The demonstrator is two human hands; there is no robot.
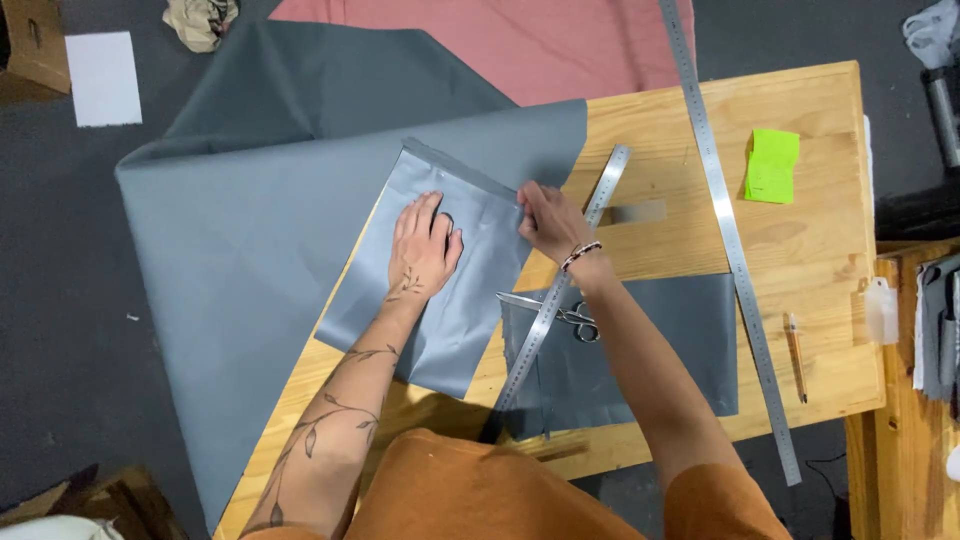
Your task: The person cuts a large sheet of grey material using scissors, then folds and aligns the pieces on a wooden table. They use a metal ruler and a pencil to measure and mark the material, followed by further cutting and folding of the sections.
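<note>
Pad of sticky notes (772, 165): bright green, rectangular, lying on the far right part of the wooden table (820, 240). Tag (881, 310): small, pale and translucent, at the right edge of the table. Sheet of paper (103, 78): plain white, rectangular, on the dark floor at far left, just beside a brown cardboard box (35, 42) in the far left corner.

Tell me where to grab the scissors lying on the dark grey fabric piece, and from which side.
Probably by the loop handles of the scissors, coming from the right. The handles lie clear on the dark grey fabric piece, right of the short steel ruler. The blades point left and pass under that ruler, so that end is pinned.
</note>
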